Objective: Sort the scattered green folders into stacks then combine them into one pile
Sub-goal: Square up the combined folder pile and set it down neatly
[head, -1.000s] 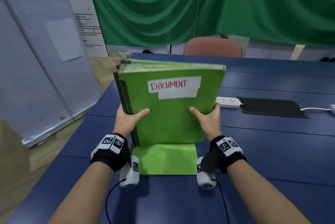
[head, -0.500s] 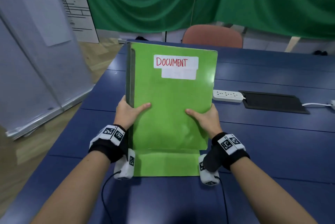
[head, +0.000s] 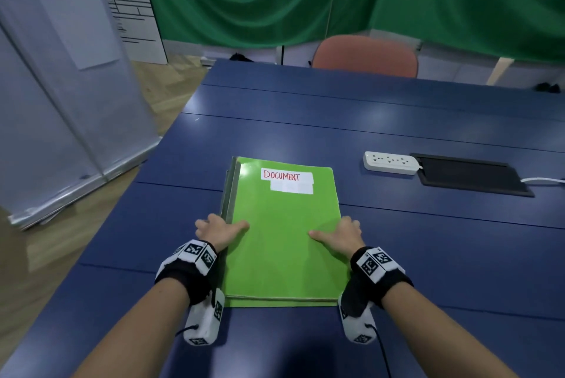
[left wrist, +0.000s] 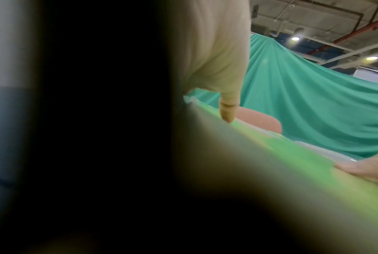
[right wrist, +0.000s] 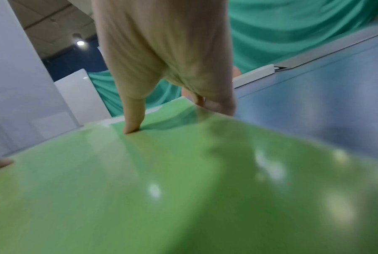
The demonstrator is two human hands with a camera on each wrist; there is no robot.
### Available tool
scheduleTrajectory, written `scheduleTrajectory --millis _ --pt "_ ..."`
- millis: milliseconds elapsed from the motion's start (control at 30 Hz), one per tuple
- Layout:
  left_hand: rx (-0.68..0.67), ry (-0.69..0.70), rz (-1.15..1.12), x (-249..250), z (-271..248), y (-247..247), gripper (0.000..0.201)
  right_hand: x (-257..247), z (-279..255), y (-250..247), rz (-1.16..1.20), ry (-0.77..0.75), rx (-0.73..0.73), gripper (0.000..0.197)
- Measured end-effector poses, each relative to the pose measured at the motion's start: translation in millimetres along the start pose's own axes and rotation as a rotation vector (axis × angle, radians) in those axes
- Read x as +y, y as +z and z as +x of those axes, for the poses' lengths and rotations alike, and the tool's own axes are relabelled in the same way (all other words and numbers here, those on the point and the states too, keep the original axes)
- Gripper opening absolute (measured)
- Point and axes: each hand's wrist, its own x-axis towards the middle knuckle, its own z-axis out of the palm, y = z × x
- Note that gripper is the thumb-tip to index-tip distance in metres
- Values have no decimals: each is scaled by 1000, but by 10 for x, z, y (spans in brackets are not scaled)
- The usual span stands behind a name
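A stack of green folders [head: 284,240] lies flat on the blue table [head: 443,258], the top one labelled "DOCUMENT" in red. My left hand [head: 221,230] holds the stack's left edge, thumb on the cover and fingers down its side. My right hand [head: 339,234] holds the right edge the same way. In the right wrist view the thumb [right wrist: 133,120] presses on the green cover [right wrist: 183,189] while the fingers curl over the edge. The left wrist view is mostly dark, showing the left thumb [left wrist: 227,111] on the folder [left wrist: 292,171].
A white power strip [head: 391,162] and a black mat [head: 470,174] lie to the right on the table. A reddish chair [head: 365,56] stands at the far side. A grey panel [head: 61,102] stands off the table's left edge.
The folder stack stood upright on its lower edge between my hands; it has tipped away from me and now lies flat, covering the single folder that lay beneath it.
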Motion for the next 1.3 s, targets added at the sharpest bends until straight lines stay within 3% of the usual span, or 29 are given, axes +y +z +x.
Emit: scheduleTrajectory --millis 67,233,267,400,500,600,667,767,833,933,1033,1200,1300 --pt "-30 -20 -78 14 28 5 98 -7 90 12 64 21 -38 89" --pt "-74 -63 -285 -4 120 9 109 -1 178 68 284 83 -39 44" --pt "-83 -68 -325 -18 130 7 106 -4 161 62 304 89 -46 44" --pt "-131 -76 -466 -58 146 19 92 22 180 20 451 136 -65 95" --pt "-110 -32 -554 -18 59 -21 92 53 195 -39 575 145 -110 104" --pt "-60 106 -626 86 -19 -95 105 4 172 -155 649 87 -90 101" --pt "17 208 -682 210 -107 -169 81 -87 122 -313 742 16 -52 93" --pt "58 403 -754 423 -289 -301 57 -209 30 -574 945 -114 20 64" --pt "8 531 -781 534 -422 -409 53 -243 -63 -744 1065 -222 42 71" --pt "-84 647 -792 626 -584 -466 65 -208 -185 -931 1124 -347 46 105" --pt "-82 715 -785 669 -700 -450 72 -213 -283 -1019 1006 -410 94 95" --pt "74 766 -955 867 -943 -627 43 -376 -372 -1123 840 -532 99 96" --pt "148 823 -990 1026 -1062 -784 52 -517 -477 -1289 889 -567 83 87"
